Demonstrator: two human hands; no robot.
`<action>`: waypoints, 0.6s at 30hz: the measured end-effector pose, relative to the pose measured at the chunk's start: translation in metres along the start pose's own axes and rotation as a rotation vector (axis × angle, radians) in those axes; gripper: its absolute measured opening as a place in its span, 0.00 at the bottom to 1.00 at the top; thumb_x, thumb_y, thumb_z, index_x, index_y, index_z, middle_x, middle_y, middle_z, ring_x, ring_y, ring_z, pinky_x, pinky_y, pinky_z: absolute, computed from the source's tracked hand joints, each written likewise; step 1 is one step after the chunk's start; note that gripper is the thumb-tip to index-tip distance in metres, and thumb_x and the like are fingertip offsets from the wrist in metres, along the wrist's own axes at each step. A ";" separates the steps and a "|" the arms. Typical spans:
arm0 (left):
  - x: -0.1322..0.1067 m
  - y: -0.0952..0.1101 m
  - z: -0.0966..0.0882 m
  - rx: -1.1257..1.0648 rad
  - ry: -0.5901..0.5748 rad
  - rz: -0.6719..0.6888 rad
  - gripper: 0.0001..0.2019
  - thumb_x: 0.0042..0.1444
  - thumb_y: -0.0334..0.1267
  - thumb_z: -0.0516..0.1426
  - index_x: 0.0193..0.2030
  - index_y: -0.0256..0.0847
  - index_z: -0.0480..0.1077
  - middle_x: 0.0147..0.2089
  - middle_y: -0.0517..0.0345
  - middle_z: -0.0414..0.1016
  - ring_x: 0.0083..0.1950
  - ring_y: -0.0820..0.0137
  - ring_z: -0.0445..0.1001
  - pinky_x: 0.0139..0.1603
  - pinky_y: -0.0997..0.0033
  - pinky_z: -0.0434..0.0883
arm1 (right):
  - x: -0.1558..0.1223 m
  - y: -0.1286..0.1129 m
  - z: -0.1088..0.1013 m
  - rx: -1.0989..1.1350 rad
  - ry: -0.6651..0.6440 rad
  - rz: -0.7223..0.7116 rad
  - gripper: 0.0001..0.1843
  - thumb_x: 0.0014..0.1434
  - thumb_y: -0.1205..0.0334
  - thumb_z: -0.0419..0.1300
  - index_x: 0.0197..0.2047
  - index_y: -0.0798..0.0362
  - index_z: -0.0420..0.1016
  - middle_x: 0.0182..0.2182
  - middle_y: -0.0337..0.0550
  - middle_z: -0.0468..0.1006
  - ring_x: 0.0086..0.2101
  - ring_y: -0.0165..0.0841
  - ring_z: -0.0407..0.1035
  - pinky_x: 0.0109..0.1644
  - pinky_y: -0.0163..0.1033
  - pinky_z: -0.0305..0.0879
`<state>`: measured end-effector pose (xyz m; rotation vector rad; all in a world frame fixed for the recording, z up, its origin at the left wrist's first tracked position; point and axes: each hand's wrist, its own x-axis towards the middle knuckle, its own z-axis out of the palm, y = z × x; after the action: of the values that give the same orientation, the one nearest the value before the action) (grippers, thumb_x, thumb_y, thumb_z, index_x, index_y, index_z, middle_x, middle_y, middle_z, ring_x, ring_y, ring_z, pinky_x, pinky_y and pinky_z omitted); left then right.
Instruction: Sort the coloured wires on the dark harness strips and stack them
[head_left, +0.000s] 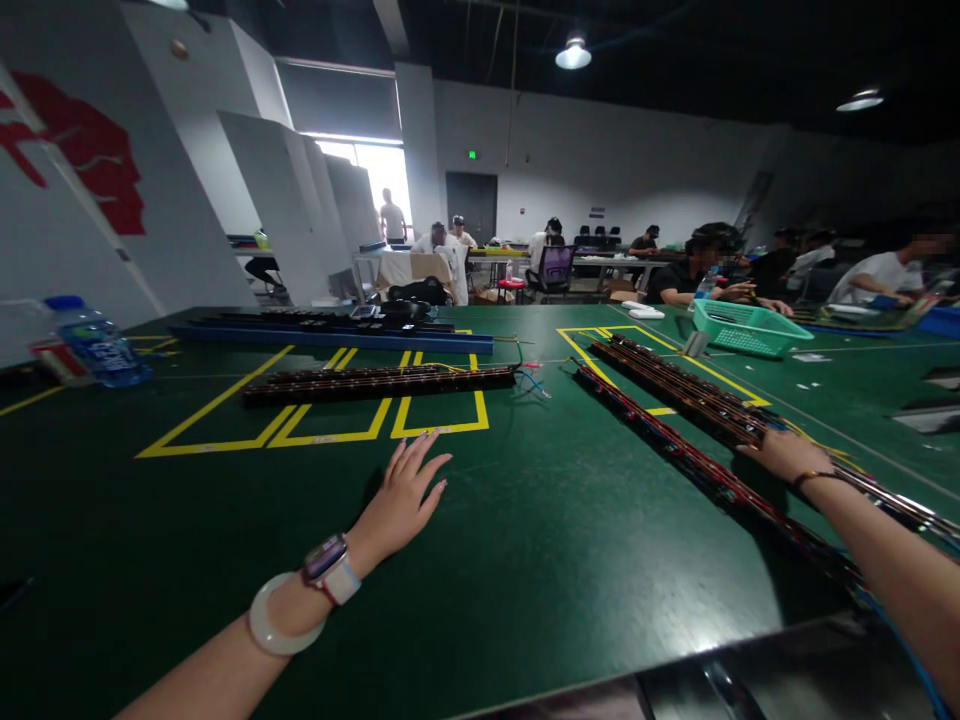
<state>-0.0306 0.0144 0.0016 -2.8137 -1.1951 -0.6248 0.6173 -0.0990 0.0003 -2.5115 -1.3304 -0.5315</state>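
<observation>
My left hand (405,490), with a watch (330,570) and a pale bangle (287,613) on its wrist, hovers over or rests on the green table with fingers stretched out and nothing in them. My right hand (787,455) is closed over a row of long dark strips with wires (675,385) on the right; its fingertips are partly hidden among them. Alongside, nearer me, lies a separate long strip with red and blue wires (690,455). Beyond my left hand, another bundle of dark strips (375,383) lies across yellow tape outlines, loose wire ends pointing right.
Long blue channels (337,335) holding dark pieces lie at the back left. A water bottle (97,340) stands at far left. A green basket (750,330) sits at the back right, close to a seated person (682,285). Several people work at tables farther back.
</observation>
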 end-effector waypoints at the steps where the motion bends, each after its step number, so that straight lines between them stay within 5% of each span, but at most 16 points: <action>1: 0.000 0.001 -0.001 -0.001 0.002 0.000 0.21 0.62 0.44 0.46 0.61 0.47 0.60 0.70 0.53 0.46 0.70 0.59 0.43 0.66 0.45 0.50 | -0.003 -0.001 0.001 -0.049 -0.066 -0.002 0.22 0.49 0.44 0.60 0.17 0.49 0.59 0.22 0.57 0.70 0.24 0.47 0.70 0.29 0.49 0.60; 5: -0.001 0.003 -0.002 -0.017 0.006 0.008 0.20 0.62 0.44 0.46 0.60 0.47 0.61 0.70 0.54 0.46 0.70 0.58 0.44 0.66 0.44 0.51 | -0.025 -0.011 0.002 -0.202 -0.096 -0.074 0.18 0.52 0.46 0.58 0.22 0.49 0.59 0.31 0.66 0.73 0.34 0.53 0.72 0.35 0.53 0.60; 13: -0.003 0.000 0.001 -0.055 0.029 0.014 0.19 0.62 0.44 0.46 0.59 0.48 0.62 0.70 0.54 0.46 0.70 0.57 0.45 0.65 0.44 0.53 | -0.047 -0.041 -0.003 -0.169 -0.184 -0.013 0.17 0.59 0.44 0.49 0.29 0.48 0.59 0.24 0.58 0.74 0.30 0.53 0.73 0.31 0.50 0.60; 18: -0.003 -0.002 0.003 -0.047 0.061 0.027 0.18 0.62 0.43 0.46 0.58 0.48 0.62 0.70 0.54 0.47 0.70 0.58 0.46 0.66 0.45 0.52 | -0.048 -0.049 -0.019 -0.301 -0.018 -0.104 0.14 0.60 0.49 0.52 0.37 0.52 0.62 0.32 0.66 0.72 0.31 0.52 0.73 0.28 0.47 0.60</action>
<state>-0.0327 0.0147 -0.0026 -2.8213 -1.1454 -0.7414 0.5476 -0.1148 -0.0004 -2.6958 -1.4929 -0.7870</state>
